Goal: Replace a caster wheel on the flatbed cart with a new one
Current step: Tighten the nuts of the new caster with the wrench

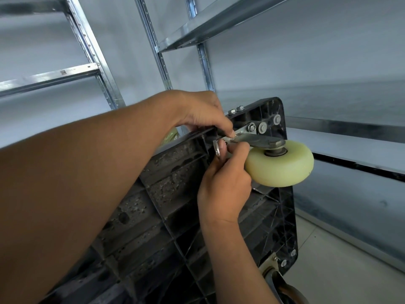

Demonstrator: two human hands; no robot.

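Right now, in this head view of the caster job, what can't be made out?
- Fastener under the fingertips: the left hand and right hand cover the spot on the caster bracket; a washer shows, but any bolt or nut there is hidden.
- Lower caster: cut off by the bottom edge.
- Far wheel: mostly hidden behind the left wrist and the cart deck.
- Cart top side: faces away.
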